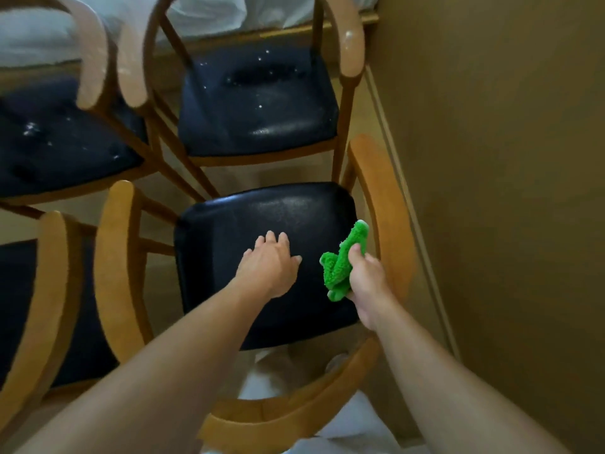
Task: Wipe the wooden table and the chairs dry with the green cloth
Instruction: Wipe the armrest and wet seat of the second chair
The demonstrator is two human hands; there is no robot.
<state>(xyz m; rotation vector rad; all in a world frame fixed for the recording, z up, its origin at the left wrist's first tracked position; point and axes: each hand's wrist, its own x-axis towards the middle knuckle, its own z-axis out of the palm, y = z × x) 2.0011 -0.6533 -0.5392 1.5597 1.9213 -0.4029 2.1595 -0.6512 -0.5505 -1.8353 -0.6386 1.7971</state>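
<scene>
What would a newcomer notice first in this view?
The green cloth, bunched in the right hand over the right edge of the near seat, stands out most. Beside it the left hand lies flat on that seat. Behind, the far seat shows droplets.

- We see bare seat point(281, 208) ahead of both hands.
- Armrests point(383, 204) flank it closely; the wall point(507, 158) stands just beyond the right one.
</scene>
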